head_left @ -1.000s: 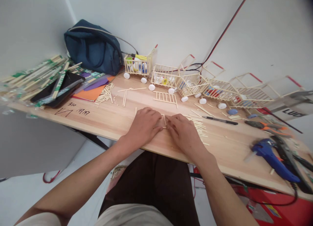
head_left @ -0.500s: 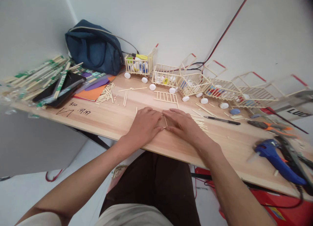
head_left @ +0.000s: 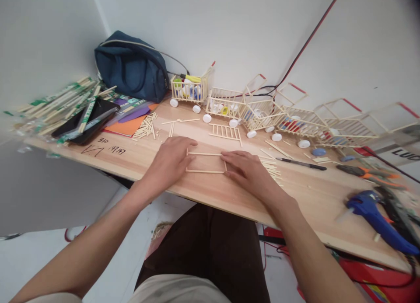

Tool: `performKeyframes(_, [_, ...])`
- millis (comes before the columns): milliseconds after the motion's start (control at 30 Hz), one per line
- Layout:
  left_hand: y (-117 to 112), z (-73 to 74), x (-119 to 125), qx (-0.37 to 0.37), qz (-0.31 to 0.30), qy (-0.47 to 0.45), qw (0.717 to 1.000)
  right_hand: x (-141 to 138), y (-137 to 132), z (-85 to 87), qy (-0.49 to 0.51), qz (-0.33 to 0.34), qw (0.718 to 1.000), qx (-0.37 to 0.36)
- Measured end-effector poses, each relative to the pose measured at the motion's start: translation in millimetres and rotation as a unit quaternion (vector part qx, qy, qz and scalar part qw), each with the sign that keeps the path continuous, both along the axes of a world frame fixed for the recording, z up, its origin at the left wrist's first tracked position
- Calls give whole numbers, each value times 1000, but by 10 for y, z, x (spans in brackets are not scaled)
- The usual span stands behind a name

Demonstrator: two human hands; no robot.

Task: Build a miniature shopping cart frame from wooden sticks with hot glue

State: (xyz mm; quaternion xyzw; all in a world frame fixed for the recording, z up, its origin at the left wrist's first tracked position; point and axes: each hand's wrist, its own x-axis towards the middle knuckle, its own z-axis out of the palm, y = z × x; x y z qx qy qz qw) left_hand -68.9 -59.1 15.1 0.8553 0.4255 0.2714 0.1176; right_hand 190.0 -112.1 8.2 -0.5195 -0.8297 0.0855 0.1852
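1. The left hand [head_left: 172, 158] lies low over the table at the frame's left end, knuckles arched and fingers loosely bent; whether thumb and fingers pinch the wood I cannot tell.
2. The right hand [head_left: 244, 167] is spread at the other end, its fingers reaching flat to the upper corner and its thumb parted from them toward the lower one.
3. Between the hands lies the stick frame [head_left: 206, 171], a slim rectangle of pale, straight wood: two long parallel rails with a short crosspiece at either end, hollow in the middle.
4. Beneath it, the wooden table [head_left: 311, 211] shows smooth, streaky tan grain.
5. Just beside the right hand, loose sticks [head_left: 271, 172] fan out in an uneven stack; beyond them lies a slender black pen [head_left: 301, 164].
6. Past the frame sits a ladder-like panel [head_left: 225, 131], thin rungs set between two rails.
7. Farther left, stubby cut sticks [head_left: 144, 127] are heaped beside an orange sheet [head_left: 123, 127].
8. Along the wall stand latticed stick carts [head_left: 226, 106] with round white wheels [head_left: 207, 118] and red-topped handles.
9. At the outer edges are a soft blue fabric bag [head_left: 131, 71], sticks in crinkled clear sleeves [head_left: 62, 102], orange-handled pliers [head_left: 367, 174] and a blue plastic glue gun [head_left: 374, 215].
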Motion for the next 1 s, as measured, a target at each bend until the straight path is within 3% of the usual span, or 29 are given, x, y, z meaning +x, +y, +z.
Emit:
performKeyframes(200, [-70,-96,-253,-23,16,17,999,13,-26,-63,-6,-29,1000,11])
performKeyframes(400, [-9,-154,-166,-13,29,-3,999,-23,-70,-37,-9,-74,997,22])
performKeyframes(567, [78,-162,-107,29,-13,31,999,-39,-92,-30,-2,-89,996,21])
performKeyframes(733, [-21,-189,-58,30,-5,123,992,-19,-80,-46,-15,-89,996,17])
performKeyframes(1000, [-143,-218,-38,40,-13,173,984,-16,-74,-42,-26,-84,996,18])
